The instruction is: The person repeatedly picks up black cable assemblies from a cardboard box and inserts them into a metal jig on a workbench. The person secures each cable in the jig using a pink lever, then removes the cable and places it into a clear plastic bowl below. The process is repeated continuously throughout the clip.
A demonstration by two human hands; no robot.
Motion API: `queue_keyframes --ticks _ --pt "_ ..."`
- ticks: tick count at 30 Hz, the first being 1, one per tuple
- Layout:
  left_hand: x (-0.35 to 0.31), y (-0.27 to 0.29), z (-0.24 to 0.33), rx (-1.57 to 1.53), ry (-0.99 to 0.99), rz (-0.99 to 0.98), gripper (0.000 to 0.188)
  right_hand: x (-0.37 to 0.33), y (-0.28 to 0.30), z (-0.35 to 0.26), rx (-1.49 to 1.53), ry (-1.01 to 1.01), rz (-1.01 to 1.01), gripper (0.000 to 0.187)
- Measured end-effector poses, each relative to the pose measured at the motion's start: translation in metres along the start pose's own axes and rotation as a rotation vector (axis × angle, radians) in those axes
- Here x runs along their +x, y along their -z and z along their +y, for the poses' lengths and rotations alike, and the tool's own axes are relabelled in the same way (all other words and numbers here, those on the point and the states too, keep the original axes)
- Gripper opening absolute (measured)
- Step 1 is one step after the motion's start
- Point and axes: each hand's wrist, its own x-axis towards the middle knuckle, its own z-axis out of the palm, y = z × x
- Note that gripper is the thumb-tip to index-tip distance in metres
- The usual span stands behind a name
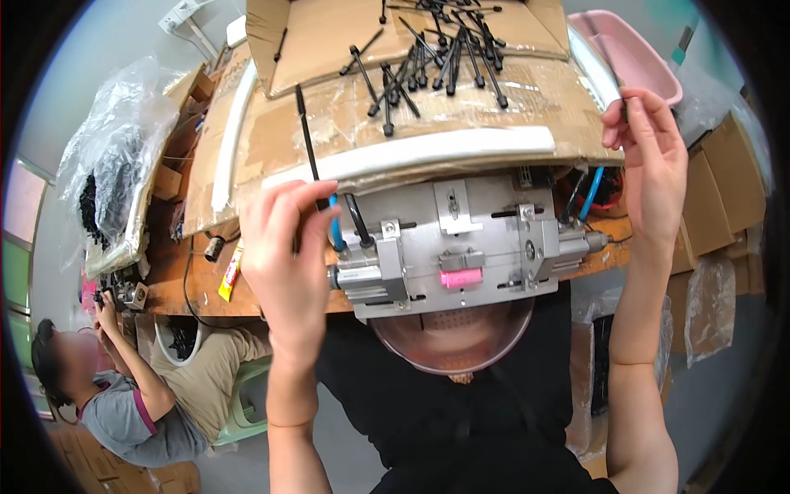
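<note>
My left hand: thumb and fingers of the left hand (pixel 284 255) pinch 1 black rod (pixel 306 132), its length slanting up past my fingertips.
My right hand: raised at the right, the right hand (pixel 657 169) pinches 1 thin dark piece (pixel 624 111) between thumb and fingers; its full shape is hard to tell.
Metal fixture: between my forearms, 1 metal fixture (pixel 420 218) with 2 side clamps (pixel 393 263), 1 pink block (pixel 461 278) at centre and 2 blue tubes (pixel 335 224), 1 near each side.
Rod pile: loose black rods (pixel 453 66), over 10, overlapping on cardboard (pixel 527 86) beyond the fixture.
White strips: 3 along the cardboard's edges.
Bowl: 1 clear bowl (pixel 453 352), just below the fixture.
Basin: 1, pink, upper right.
Co-worker: 1, seated at left.
</note>
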Motion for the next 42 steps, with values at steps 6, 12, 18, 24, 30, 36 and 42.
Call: queue_keyframes --ticks 6,12,18,24,30,36,42 --pt "-0.099 -0.016 0.068 -0.037 -0.068 -0.297 0.073 -0.042 0.019 -0.010 0.032 0.047 0.051 0.026" --pt "-0.122 -0.049 0.087 0.069 -0.019 -0.544 0.074 -0.059 0.022 -0.022 0.085 0.105 0.068 0.026" --pt "-0.117 -0.051 0.088 0.099 -0.032 -0.609 0.071 -0.071 0.022 -0.028 -0.027 0.155 0.111 0.024" --pt "-0.116 -0.051 0.082 0.069 -0.047 -0.616 0.073 -0.127 -0.019 -0.016 -0.169 0.051 -0.035 0.028" --pt "-0.110 -0.030 0.086 -0.017 0.057 -0.597 0.074 -0.181 -0.051 0.011 -0.539 0.069 -0.360 0.053" --pt "-0.112 -0.007 0.080 -0.036 0.129 -0.498 0.072 -0.191 -0.068 0.031 -0.619 0.040 -0.548 0.065" --pt "-0.103 -0.002 0.071 -0.048 0.143 -0.512 0.070 -0.182 -0.069 0.028 -0.590 0.022 -0.590 0.066"
